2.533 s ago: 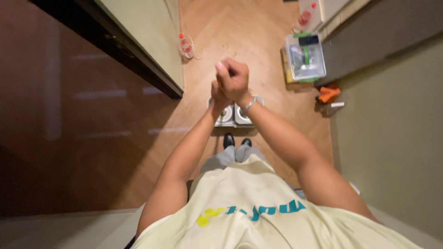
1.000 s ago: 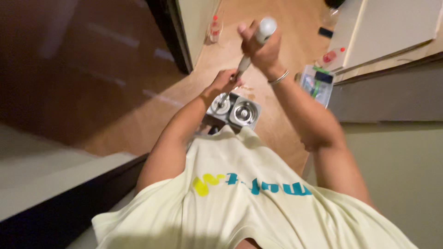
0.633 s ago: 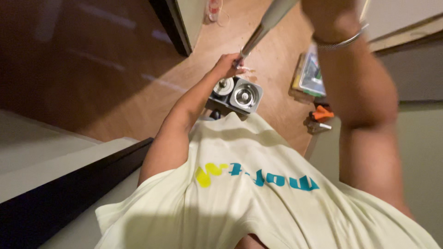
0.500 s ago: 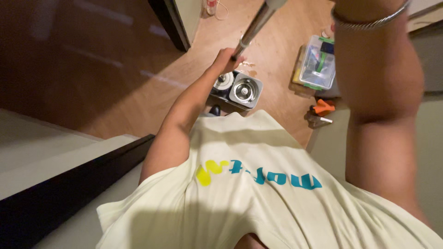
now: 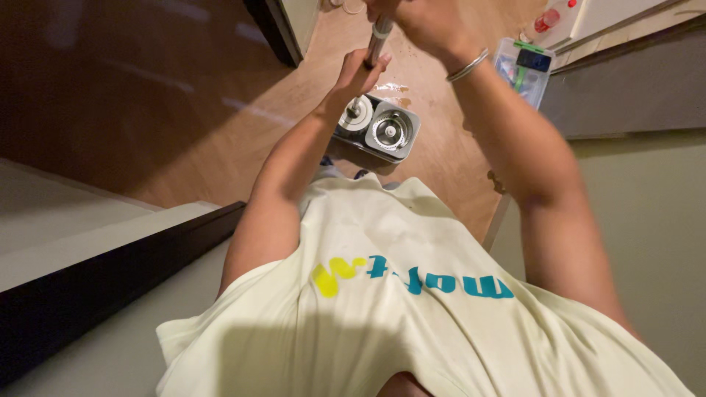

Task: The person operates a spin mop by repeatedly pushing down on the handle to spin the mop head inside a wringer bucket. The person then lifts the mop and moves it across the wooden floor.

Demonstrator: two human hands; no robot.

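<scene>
Your left hand (image 5: 358, 73) is wrapped around the metal mop handle (image 5: 377, 40), fingers curled round the shaft with the thumb lying along it. Your right hand (image 5: 415, 20) grips the same handle just above the left, closed tight on it, though the top edge of the view cuts off part of the fingers; a silver bangle (image 5: 468, 65) sits on that wrist. The handle runs up between both hands and out of view past the right one, and below the left hand it drops toward the grey spin-mop bucket (image 5: 376, 129) on the wooden floor (image 5: 441, 147). That bucket lies straight beneath your left hand, showing two round wells side by side; the handle's lower end seems to meet the left well, though your hand hides the joint. Just beyond the bucket, a wet patch (image 5: 391, 88) shines on the boards. Off to the right of your right forearm stands a clear plastic box (image 5: 523, 70) holding small items, and past it a bottle with a red cap (image 5: 546, 20).
</scene>
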